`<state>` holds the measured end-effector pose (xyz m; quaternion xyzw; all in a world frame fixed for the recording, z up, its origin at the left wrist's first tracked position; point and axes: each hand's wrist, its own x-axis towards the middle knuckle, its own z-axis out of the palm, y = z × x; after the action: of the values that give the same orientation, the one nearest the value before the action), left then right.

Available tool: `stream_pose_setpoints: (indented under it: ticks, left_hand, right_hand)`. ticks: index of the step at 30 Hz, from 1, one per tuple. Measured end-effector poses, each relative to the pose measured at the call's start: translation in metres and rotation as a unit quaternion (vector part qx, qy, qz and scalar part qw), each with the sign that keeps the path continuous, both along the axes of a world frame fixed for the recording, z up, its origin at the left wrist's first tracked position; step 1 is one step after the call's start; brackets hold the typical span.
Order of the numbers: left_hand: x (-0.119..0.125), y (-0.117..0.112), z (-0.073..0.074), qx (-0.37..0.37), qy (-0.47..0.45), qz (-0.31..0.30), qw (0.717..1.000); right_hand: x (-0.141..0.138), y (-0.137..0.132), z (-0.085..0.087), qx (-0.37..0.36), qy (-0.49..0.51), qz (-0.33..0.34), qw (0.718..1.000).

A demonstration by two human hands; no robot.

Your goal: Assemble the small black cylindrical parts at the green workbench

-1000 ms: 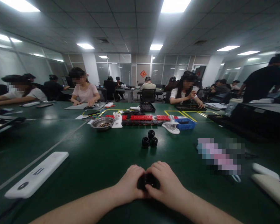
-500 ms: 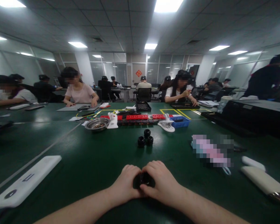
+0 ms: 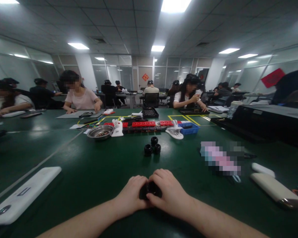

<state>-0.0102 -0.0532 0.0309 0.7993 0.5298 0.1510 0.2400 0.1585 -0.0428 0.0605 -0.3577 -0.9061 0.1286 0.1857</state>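
Observation:
My left hand (image 3: 132,191) and my right hand (image 3: 167,188) meet close in front of me, low over the green table. Both are curled around a small black round fitting (image 3: 152,187), and my fingers cover much of it. The right thumb presses along its near side. Farther out on the table stand three black round fittings with ridged sides: one at the left (image 3: 148,150), one at the right (image 3: 157,148) and one behind (image 3: 154,141).
Beyond the fittings lie a metal bowl (image 3: 100,133) of small parts, white clamps (image 3: 175,130), red strips (image 3: 143,124) and a blue bin (image 3: 189,128). White devices flank me, one at the left (image 3: 24,195) and one at the right (image 3: 273,186). Co-workers sit across the table.
The view has shifted slightly. My hands stay together around the black fitting, which shows a little less between them. At the far right a standing person has moved, and a red sheet now shows.

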Motion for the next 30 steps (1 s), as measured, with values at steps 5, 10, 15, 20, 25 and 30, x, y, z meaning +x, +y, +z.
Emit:
stream_pose_setpoints:
  ticks: [5, 10, 15, 20, 25, 30]
  left_hand:
    - [-0.001, 0.001, -0.002, -0.002, -0.004, -0.005, 1.0]
    - [-0.003, 0.002, -0.007, 0.011, -0.002, 0.002, 1.0]
    - [-0.004, 0.004, -0.016, 0.028, -0.01, -0.012, 0.999]
    - [-0.006, 0.005, -0.02, 0.034, -0.02, -0.002, 0.999]
    - [-0.004, 0.004, -0.018, 0.035, -0.006, 0.0, 0.999]
    - [-0.004, 0.003, -0.015, 0.03, -0.015, 0.0, 0.999]
  right_hand:
    - [0.001, -0.004, 0.003, -0.011, 0.05, 0.045, 0.998]
    - [0.0, -0.002, 0.002, -0.006, 0.021, -0.04, 0.999]
    - [-0.002, -0.003, 0.0, -0.024, 0.007, 0.006, 1.0]
    - [0.0, -0.005, 0.003, -0.031, 0.049, 0.001, 0.998]
    - [-0.002, -0.004, 0.003, -0.016, -0.014, -0.038, 0.999]
    - [-0.002, -0.006, 0.005, -0.029, 0.052, 0.053, 0.997]
